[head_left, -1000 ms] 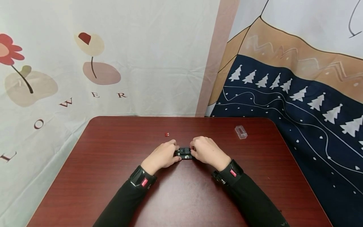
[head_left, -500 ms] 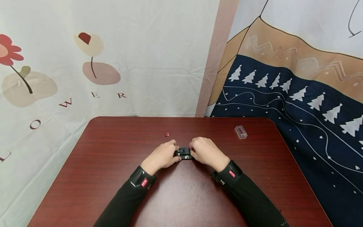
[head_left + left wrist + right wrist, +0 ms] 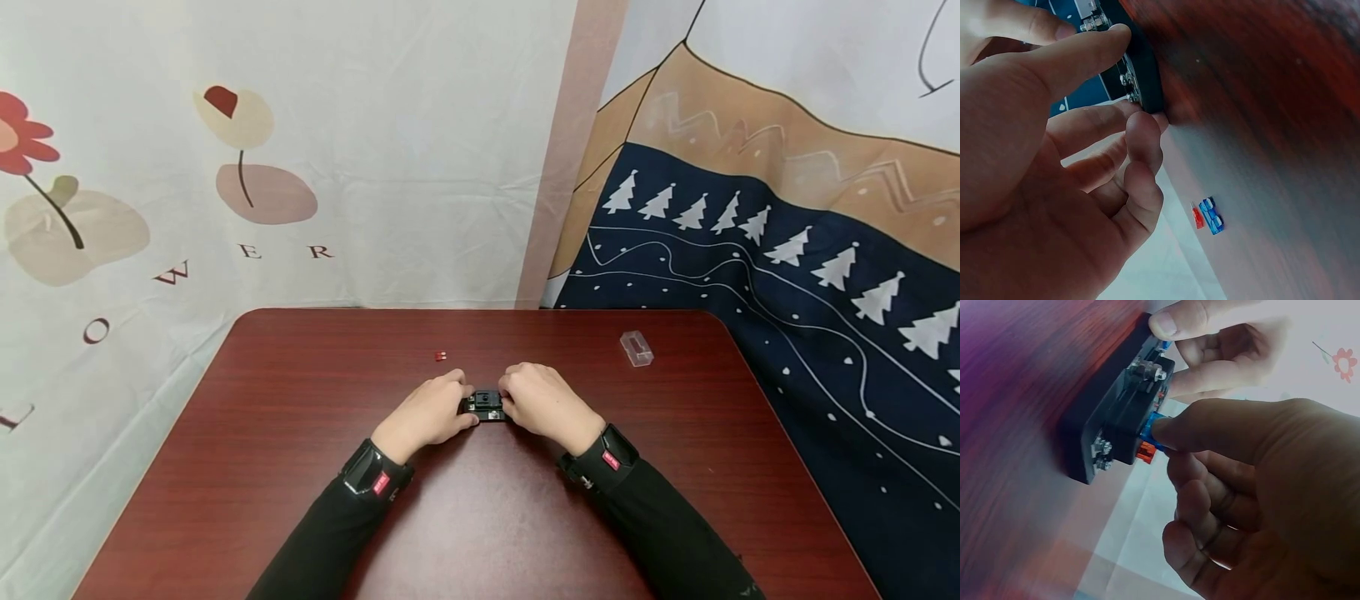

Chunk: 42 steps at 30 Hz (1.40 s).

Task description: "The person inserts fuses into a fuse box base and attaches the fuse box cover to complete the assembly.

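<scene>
A black fuse block (image 3: 486, 402) with metal screw terminals lies on the table between both hands. My left hand (image 3: 427, 414) grips its left end, the thumb on the near side and fingers on the far side. With thumb and forefinger, my right hand (image 3: 549, 404) pinches a blue blade fuse (image 3: 1149, 428) at the block's raised middle part. Beside that fuse an orange-red blade fuse (image 3: 1145, 452) sticks out of the block. The right hand's fingers hide the block's right end in the head view; how deep the blue fuse sits cannot be seen.
Beyond the block, small loose fuses (image 3: 441, 356) lie on the reddish-brown table (image 3: 315, 367); the left wrist view shows a red fuse (image 3: 1197, 217) beside a blue piece (image 3: 1212, 215). A clear plastic box (image 3: 637, 348) stands at the back right. Printed curtains (image 3: 420, 208) hang behind.
Both hands stay at the block with nearly the same grip. The right hand has shifted very slightly left; the head view has also drifted a little.
</scene>
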Each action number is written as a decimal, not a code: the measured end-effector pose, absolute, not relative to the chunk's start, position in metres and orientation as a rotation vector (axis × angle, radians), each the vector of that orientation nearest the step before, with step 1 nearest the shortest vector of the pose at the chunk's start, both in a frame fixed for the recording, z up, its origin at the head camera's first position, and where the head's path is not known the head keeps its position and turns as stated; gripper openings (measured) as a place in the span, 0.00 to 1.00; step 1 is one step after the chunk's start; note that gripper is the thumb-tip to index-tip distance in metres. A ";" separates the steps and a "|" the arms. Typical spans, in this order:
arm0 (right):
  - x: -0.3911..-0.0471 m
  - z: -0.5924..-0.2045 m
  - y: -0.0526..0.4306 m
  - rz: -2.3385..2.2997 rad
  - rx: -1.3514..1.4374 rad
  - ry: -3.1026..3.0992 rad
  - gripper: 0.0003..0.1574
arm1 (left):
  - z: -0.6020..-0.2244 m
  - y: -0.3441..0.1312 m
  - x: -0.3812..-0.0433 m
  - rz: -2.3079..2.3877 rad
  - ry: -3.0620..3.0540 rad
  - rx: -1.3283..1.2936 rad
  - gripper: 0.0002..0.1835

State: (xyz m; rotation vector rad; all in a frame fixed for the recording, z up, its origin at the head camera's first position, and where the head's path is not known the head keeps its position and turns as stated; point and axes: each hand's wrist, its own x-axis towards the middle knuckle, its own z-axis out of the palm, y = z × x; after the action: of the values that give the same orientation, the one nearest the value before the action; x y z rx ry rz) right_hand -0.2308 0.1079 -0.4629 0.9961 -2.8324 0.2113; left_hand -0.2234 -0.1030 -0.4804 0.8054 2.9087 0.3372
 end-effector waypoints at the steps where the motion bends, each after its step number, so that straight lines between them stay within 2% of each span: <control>1: -0.231 -0.463 0.108 0.210 0.995 -2.837 0.11 | -0.480 -0.103 -0.223 0.337 2.908 0.803 0.15; 10: -0.231 -0.462 0.108 0.224 0.995 -2.876 0.09 | -0.477 -0.104 -0.222 0.336 2.886 0.764 0.23; 31: -0.233 -0.465 0.108 0.261 0.984 -2.914 0.10 | -0.479 -0.103 -0.224 0.338 2.894 0.788 0.22; 42: -0.234 -0.464 0.111 0.282 0.981 -2.925 0.08 | -0.480 -0.104 -0.223 0.345 2.901 0.785 0.24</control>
State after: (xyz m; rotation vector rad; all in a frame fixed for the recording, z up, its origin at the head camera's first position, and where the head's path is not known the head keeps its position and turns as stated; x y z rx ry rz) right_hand -0.2338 0.1105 -0.4639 0.9811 -2.9249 0.2822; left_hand -0.2234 -0.1039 -0.4804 0.7845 2.9014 0.3451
